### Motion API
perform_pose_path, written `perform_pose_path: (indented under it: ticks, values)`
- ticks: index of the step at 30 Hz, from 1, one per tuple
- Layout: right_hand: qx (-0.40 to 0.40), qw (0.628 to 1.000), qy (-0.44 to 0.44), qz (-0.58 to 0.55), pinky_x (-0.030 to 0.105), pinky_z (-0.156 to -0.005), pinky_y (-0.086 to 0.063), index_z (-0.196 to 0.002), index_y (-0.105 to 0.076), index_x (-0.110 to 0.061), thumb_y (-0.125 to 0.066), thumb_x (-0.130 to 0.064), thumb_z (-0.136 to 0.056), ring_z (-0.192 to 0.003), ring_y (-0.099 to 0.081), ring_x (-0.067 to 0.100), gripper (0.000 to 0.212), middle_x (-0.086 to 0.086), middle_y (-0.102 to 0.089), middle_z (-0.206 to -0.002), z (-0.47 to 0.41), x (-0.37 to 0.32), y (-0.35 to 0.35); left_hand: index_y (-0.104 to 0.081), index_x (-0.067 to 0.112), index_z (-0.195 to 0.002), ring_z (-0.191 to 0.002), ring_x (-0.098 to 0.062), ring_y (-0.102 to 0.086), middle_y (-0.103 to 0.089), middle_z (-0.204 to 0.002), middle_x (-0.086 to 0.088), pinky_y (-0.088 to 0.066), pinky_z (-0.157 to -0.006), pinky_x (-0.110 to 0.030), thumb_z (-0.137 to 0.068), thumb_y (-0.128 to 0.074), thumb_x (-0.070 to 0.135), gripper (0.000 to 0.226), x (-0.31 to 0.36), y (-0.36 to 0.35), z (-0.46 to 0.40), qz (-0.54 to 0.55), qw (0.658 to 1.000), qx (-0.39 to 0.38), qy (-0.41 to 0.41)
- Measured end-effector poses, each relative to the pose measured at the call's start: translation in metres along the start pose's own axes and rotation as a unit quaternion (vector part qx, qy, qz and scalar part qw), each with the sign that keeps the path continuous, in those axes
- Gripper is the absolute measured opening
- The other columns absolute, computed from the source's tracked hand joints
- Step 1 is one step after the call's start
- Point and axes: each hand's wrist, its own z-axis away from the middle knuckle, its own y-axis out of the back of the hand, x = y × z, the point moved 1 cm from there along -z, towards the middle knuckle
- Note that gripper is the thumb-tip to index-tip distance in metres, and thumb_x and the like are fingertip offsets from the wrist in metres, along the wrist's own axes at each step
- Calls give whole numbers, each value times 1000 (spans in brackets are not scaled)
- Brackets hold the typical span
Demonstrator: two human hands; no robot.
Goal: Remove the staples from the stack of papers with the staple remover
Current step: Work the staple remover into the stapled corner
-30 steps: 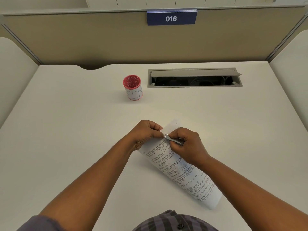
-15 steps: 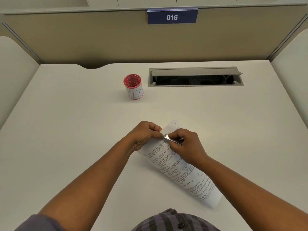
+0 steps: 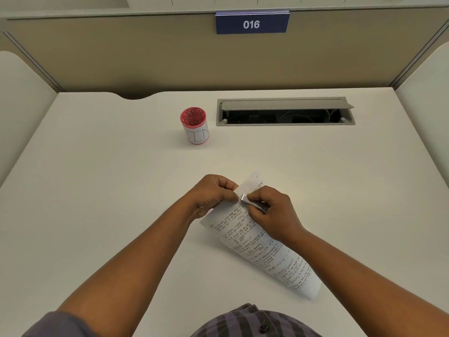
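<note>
Little is changing since the earlier frame – the right hand is keeping the staple remover pinched at centre frame, its tip nudging closer to the corner of the stack of papers that the left hand is pinching; staple prying is underway – next comes a steady lift

The stack of papers is white, covered in handwritten lines, and lies slantwise on the bench near its front edge, running from a far corner between the hands down toward the front right. Its long sides curl upward. The staple remover, a small silvery metal piece, sits at the papers' far end.
</note>
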Motion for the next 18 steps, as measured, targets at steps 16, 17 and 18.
perform_pose_path:
  ticks: [16, 17, 18]
  values:
    - [-16, 990, -102, -94, 18, -74, -54, -97, -76, -15, -81, -11, -84, -84, -69, 6, 14, -7, -74, -91, -3, 0, 1, -79, 7, -94, -83, -31, -73, -79, -96, -20, -62, -80, -40, -81, -75, -7, 19, -2, 1, 2, 18, 1000, -19, -4]
    - [-13, 992, -91, -84, 20, -75, -55, -96, -76, -15, -80, -10, -83, -84, -68, 7, 15, -7, -73, -91, -3, 0, 1, -78, 7, -95, -83, -30, -73, -79, -96, -19, -62, -82, -41, -81, -75, -7, 19, -2, 1, 2, 22, 1000, -22, -5]
    - [-11, 994, -78, -74, 23, -75, -57, -96, -76, -15, -80, -9, -83, -84, -68, 7, 16, -6, -73, -92, -3, 0, 1, -78, 6, -96, -83, -29, -73, -79, -94, -17, -63, -82, -40, -81, -76, -8, 20, -2, 1, 3, 24, 999, -24, -6]
